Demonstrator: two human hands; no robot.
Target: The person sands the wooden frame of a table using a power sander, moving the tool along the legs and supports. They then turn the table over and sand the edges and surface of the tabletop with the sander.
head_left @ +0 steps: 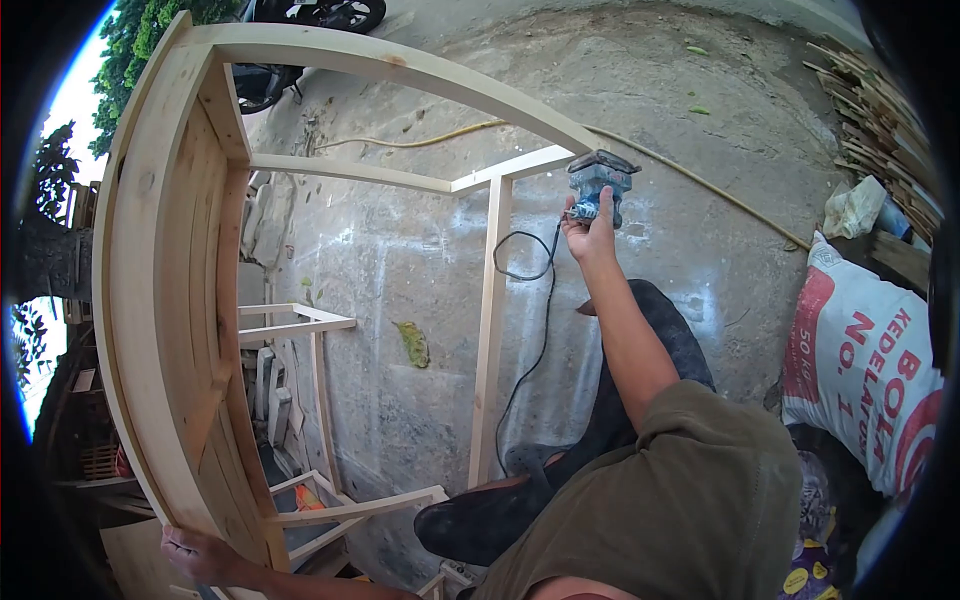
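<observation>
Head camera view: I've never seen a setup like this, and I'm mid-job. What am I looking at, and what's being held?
There is no machine arm here: these are a person's own two bare hands. The one picture comes from a camera worn on the head, looking forward and down; its wide lens makes straight things look curved.

The right hand holds a blue power tool, its flat dark end up by a corner of the wooden frame. I can't tell whether they touch. The left hand grips the frame's near edge.

On the concrete ground lie a black cord and a leaf; a printed sack sits at the right.
</observation>
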